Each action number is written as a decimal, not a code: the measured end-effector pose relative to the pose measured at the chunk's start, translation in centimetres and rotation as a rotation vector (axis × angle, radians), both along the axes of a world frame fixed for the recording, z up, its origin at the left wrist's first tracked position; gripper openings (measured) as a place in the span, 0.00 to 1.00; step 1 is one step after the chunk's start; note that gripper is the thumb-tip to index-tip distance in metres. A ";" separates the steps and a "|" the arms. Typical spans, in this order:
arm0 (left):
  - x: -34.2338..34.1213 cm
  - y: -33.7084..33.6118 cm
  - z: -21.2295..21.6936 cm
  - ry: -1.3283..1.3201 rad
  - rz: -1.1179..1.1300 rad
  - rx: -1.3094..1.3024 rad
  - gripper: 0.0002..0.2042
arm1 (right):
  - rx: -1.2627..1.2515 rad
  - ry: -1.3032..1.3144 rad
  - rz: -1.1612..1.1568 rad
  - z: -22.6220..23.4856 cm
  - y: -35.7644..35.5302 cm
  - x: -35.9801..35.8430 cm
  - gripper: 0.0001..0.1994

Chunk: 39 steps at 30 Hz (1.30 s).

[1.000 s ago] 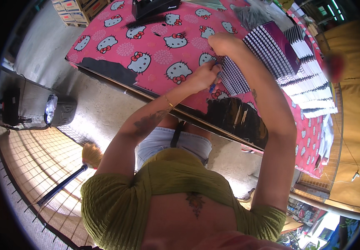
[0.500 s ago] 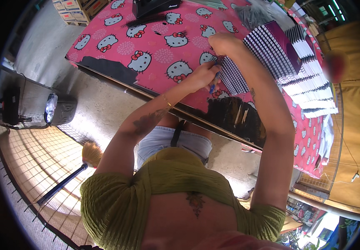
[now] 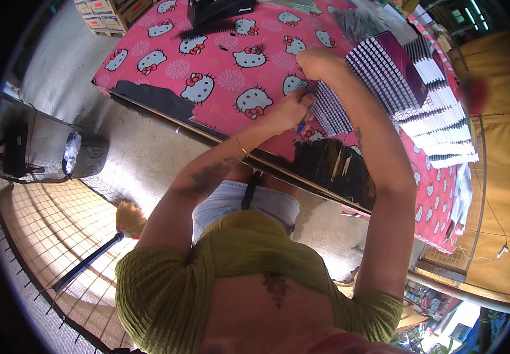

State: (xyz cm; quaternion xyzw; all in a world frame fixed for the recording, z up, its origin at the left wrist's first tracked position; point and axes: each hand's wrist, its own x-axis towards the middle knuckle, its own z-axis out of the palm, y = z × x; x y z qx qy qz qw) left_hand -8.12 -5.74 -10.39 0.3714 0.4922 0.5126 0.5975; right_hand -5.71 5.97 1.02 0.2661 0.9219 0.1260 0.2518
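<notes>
Person leans over a table [image 3: 149, 97] draped in a pink cartoon-cat cloth [image 3: 219, 65], both arms reaching toward the far side

Left hand [image 3: 290, 109]: fingers curled closed around a small blue tool [image 3: 302, 125], its tip just showing below the knuckles; the hand touches the near-left edge of a striped purple-and-white stack [image 3: 334, 109]. What kind of tool it is cannot be told

Right hand [image 3: 317, 62]: closed fist resting on the far corner of the same stack; whether it pinches anything cannot be told, the fingers are tucked under

The striped stack lies flat on the cloth between the two hands, near the table's middle. To its right, more stacks of the same kind [image 3: 438, 118] fan out toward the right edge, overlapping

Far side of the table: a black machine [image 3: 219, 9], with black comb-like strips [image 3: 205, 28] lying near it

Left of the table, on the concrete floor: a grey canister [image 3: 87, 156]. Nearer: a broom [image 3: 98, 248] over a wire mesh panel [image 3: 48, 224]. Cardboard boxes [image 3: 107, 9] at the far left
</notes>
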 end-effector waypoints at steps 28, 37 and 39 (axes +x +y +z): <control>0.1 -0.4 -1.2 -0.107 0.030 -0.043 0.15 | -0.133 -0.078 -0.133 -0.8 -0.4 -0.7 0.16; 0.5 -0.9 -2.5 -0.062 -0.006 -0.033 0.14 | -0.103 -0.025 -0.111 -2.1 0.3 -0.4 0.15; 0.6 -1.3 -2.3 -0.099 -0.003 -0.086 0.14 | -0.116 0.002 -0.133 -2.1 0.1 -0.5 0.15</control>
